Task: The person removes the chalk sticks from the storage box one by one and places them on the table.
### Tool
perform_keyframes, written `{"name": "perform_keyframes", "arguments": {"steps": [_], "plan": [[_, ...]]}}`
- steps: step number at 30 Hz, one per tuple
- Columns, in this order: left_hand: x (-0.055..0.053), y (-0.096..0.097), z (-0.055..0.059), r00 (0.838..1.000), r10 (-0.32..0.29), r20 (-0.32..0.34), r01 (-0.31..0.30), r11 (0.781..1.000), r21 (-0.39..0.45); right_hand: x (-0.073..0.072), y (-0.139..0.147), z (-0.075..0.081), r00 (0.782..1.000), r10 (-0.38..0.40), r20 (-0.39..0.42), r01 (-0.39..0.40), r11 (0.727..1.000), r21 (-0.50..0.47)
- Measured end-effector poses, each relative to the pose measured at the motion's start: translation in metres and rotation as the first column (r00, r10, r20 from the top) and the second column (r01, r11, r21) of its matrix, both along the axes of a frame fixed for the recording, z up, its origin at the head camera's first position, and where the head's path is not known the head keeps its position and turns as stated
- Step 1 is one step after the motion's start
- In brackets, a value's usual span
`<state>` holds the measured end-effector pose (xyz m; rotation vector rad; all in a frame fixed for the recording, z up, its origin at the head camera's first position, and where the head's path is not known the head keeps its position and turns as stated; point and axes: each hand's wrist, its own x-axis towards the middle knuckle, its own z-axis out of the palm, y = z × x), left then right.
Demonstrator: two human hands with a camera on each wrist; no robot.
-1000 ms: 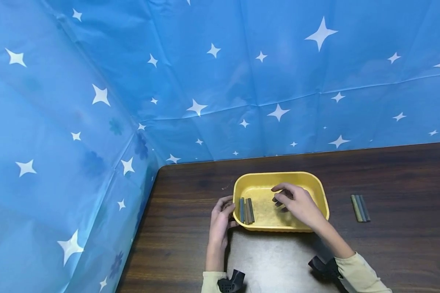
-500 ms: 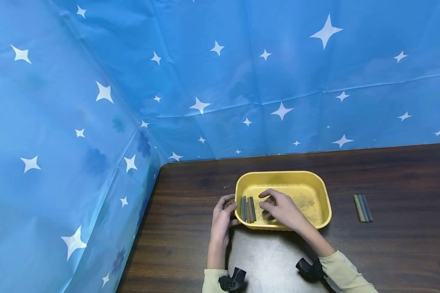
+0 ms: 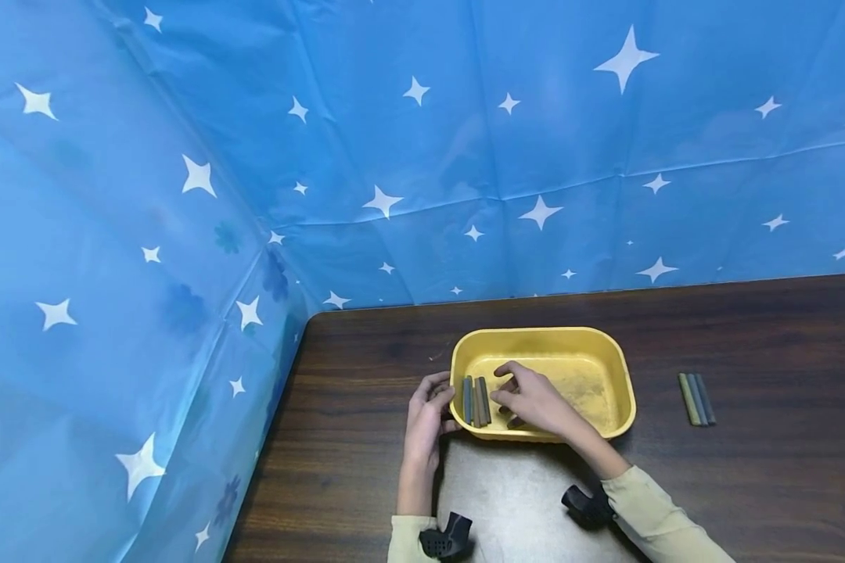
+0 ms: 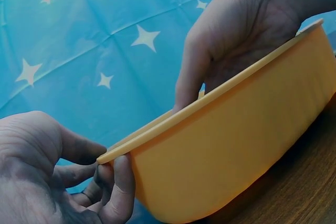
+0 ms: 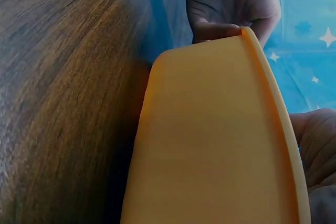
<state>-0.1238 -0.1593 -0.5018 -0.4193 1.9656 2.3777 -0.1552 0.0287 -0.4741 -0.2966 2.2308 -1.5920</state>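
In the head view a yellow plastic tub [image 3: 544, 335] stands on the table. My left hand [image 3: 426, 422] grips its left rim; in the left wrist view the thumb and fingers [image 4: 124, 184] pinch the rim from both sides. Several thin dark chalk-like sticks [image 3: 476, 401], bluish, brown and grey, lie side by side at the tub's left end. My right hand [image 3: 535, 403] is inside the tub, just right of these sticks, with bent fingers and its thumb and index tips apart. Whether anything lies between its fingers is hidden, and the tub wall blocks the right wrist view.
Three similar sticks [image 3: 697, 399], one olive and two bluish, lie side by side on the dark wooden table [image 3: 782, 352], right of the tub. A blue curtain with white stars [image 3: 465, 156] hangs behind the table and along its left side.
My right hand has moved left inside the tub, from its middle to beside the row of sticks. The left hand stays on the rim. The view has shifted slightly.
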Motion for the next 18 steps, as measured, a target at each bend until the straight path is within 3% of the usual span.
{"name": "perform_keyframes", "arguments": {"steps": [10,18], "plan": [[0.001,0.001,0.001,1.0,-0.002,0.005,0.002,1.0,0.001,-0.006,-0.011,-0.006,0.998,0.045,-0.034,-0.043,0.998,0.052],[0.001,0.001,0.004,1.0,-0.002,0.011,0.002,1.0,0.002,-0.011,-0.022,-0.011,0.999,0.04,0.008,-0.04,0.999,0.011]]}}
